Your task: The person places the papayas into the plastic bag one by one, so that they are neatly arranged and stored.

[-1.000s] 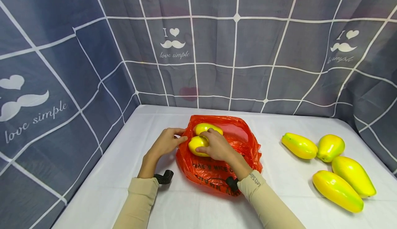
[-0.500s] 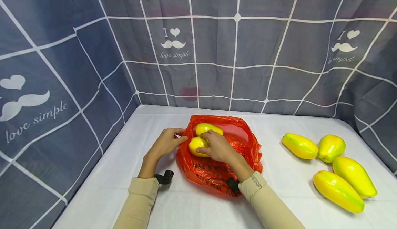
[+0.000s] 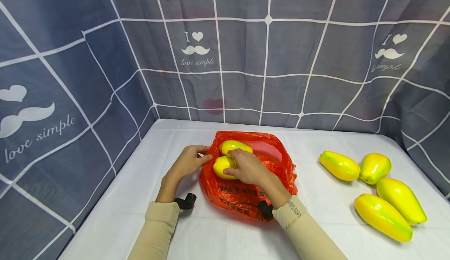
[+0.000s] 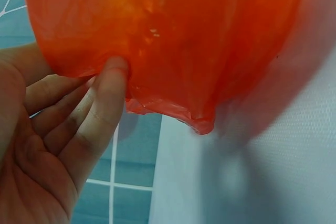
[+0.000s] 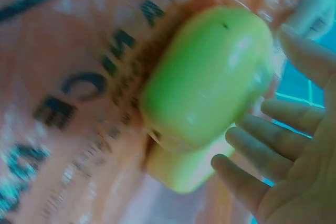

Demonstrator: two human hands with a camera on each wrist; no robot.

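An orange plastic bag (image 3: 246,189) is seen lying near the middle of the white tabletop (image 3: 211,236), its mouth opened toward twelve o'clock. Two yellow-green fruits are held inside it: the nearer fruit (image 3: 221,167) is lodged at the bag's nine o'clock edge, and the farther fruit (image 3: 234,146) is set just beyond it, touching or nearly touching. The nearer fruit is covered from the three o'clock side by the right hand (image 3: 247,168), with the fingers laid over its top and the thumb placed at its near side; in the right wrist view the fingers (image 5: 252,150) are shown only loosely bent beside the fruit (image 5: 207,85), so the grip is read as relaxed rather than clamped. The bag's rim at nine o'clock is pinched by the left hand (image 3: 186,162); in the left wrist view the thumb (image 4: 105,103) is pressed against the orange film (image 4: 173,35), so this grip is closed on the bag. Black wrist straps are visible at both beige sleeves. Four more yellow-green fruits (image 3: 376,185) are laid together on the tabletop at three o'clock, well apart from the bag. A grey checked curtain (image 3: 267,56) printed with "love simple" is hung around the tabletop.
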